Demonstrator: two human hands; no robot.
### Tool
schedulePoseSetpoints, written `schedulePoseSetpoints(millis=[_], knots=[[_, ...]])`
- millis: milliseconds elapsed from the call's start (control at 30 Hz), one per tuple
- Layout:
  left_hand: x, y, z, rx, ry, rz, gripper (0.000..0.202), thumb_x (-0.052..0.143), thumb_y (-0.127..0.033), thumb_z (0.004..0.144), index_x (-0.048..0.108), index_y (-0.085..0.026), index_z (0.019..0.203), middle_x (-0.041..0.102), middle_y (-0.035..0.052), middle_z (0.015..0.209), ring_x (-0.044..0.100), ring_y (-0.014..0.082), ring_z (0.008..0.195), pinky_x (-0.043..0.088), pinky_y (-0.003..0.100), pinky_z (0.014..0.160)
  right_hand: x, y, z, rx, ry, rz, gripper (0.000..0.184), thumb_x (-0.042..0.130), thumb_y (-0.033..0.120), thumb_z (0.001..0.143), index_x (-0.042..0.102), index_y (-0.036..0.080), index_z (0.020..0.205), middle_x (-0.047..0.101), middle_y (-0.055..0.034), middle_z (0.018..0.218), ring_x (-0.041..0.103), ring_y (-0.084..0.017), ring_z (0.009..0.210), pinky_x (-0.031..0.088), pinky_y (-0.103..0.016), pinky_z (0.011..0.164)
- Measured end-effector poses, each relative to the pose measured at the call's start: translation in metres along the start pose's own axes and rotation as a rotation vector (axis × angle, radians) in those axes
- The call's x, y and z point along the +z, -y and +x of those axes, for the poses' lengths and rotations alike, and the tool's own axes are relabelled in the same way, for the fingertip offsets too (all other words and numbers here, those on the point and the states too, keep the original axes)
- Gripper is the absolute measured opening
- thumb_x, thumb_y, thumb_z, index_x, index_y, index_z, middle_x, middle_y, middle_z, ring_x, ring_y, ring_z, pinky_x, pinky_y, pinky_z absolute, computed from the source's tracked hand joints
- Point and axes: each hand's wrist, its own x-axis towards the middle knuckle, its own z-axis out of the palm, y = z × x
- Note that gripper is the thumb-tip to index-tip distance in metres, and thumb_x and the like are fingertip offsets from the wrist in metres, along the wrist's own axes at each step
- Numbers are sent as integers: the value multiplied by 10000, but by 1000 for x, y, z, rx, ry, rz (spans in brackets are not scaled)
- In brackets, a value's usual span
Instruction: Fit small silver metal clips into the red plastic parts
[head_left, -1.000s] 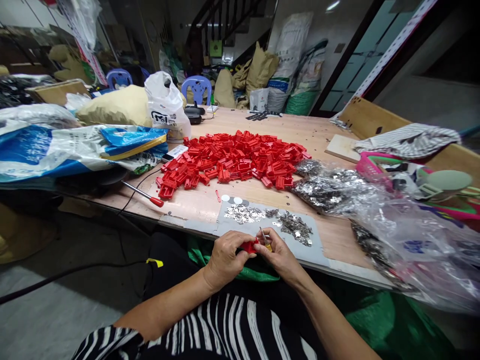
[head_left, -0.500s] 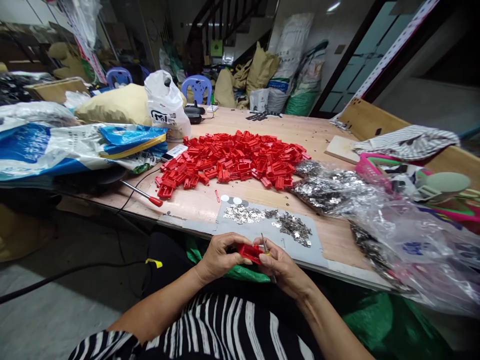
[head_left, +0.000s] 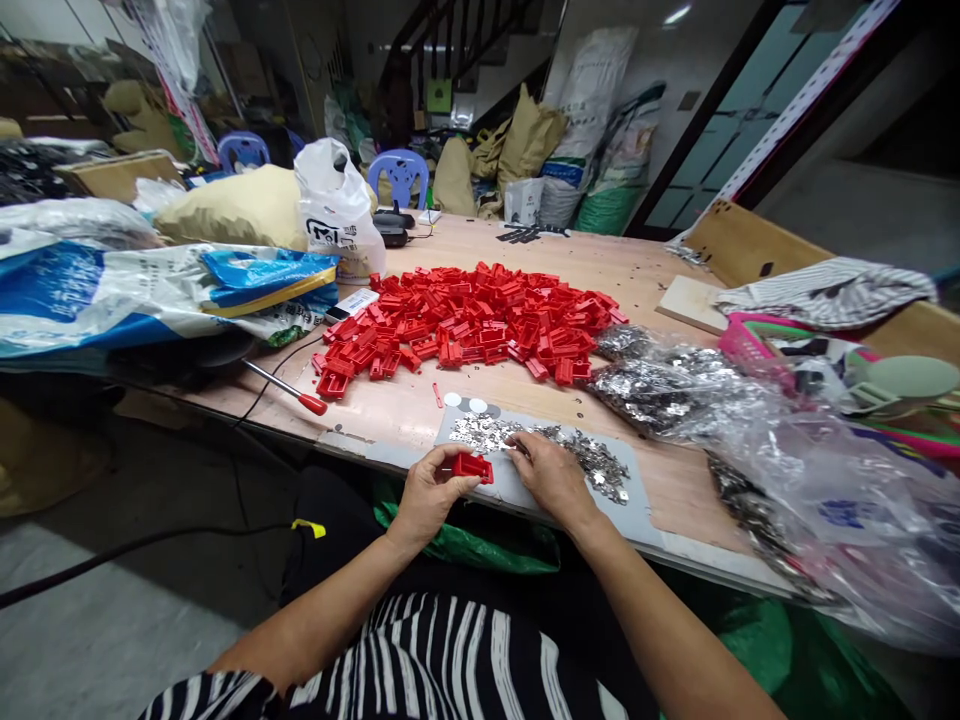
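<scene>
Red housing (head_left: 472, 467): held up just over the near edge of the table (head_left: 375, 415), tilted, hollow side partly showing.
Left hand (head_left: 429, 500), grip: clamped on the red housing between thumb and fingers.
Right hand (head_left: 551, 480), grip: bent over the mat, reaching in past the near edge; fingertips close together; cannot tell whether closed on a piece.
Silver pieces (head_left: 480, 432): spread flat just beside the right fingertips, toward the far side of the mat.
Darker metal pieces (head_left: 600, 465): heaped to the right of the silver ones, partly hidden behind the right hand.
Grey mat (head_left: 637, 500): laid along the near edge of the table, beneath both heaps.
Red heap (head_left: 480, 320): piled across the middle of the table, many loose housings, well apart from the near edge.
Thin red strip (head_left: 438, 395): lying alone between red heap and mat.
Clear plastic bags (head_left: 660, 390): slumped toward the near right corner, metal parts inside.
Red-handled rod (head_left: 311, 404): sticking out at the near edge, left of the mat.
White carrier bag (head_left: 341, 215): standing toward the far left corner.
Black flat strips (head_left: 529, 233): scattered near the far edge.
</scene>
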Motion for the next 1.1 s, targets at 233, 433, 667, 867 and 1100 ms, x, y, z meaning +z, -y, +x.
schedulePoseSetpoints(millis=[233, 433, 667, 867, 1100], knots=[[-1, 1, 0, -15, 1, 23, 380, 756, -261, 674, 641, -153, 1020, 714, 40, 923, 673, 173, 849, 534, 308, 814, 10, 7, 12, -52, -20, -105, 120, 514, 213, 882, 621, 205, 935, 676, -62, 970, 620, -201, 857, 426, -292, 723], [-2, 2, 2, -28, 1, -15, 386, 765, -262, 664, 637, -146, 1009, 721, 48, 908, 674, 177, 847, 528, 315, 820, 11, 1, 13, -38, 28, -95, 69, 528, 212, 866, 595, 203, 874, 659, -43, 904, 604, -188, 829, 403, -277, 705], [-1, 3, 3, -23, -10, -32, 381, 778, -249, 648, 643, -145, 990, 718, 33, 896, 670, 166, 848, 512, 296, 827, 9, 3, 13, -43, 3, -76, 136, 489, 218, 896, 601, 203, 971, 665, -61, 989, 612, -201, 897, 416, -292, 745], [-2, 4, 3, -26, -11, -49, 385, 780, -239, 645, 642, -143, 991, 716, 33, 895, 663, 164, 846, 505, 291, 823, 13, 12, 19, -37, 31, -51, 93, 534, 207, 866, 593, 211, 938, 663, -43, 975, 604, -189, 880, 399, -277, 726], [-4, 6, 3, -53, -14, -67, 376, 779, -239, 655, 641, -155, 994, 719, 39, 888, 664, 170, 840, 502, 286, 819, 7, 5, 16, -1, 42, -21, 71, 515, 181, 855, 575, 206, 883, 675, -40, 895, 602, -174, 815, 381, -262, 688]])
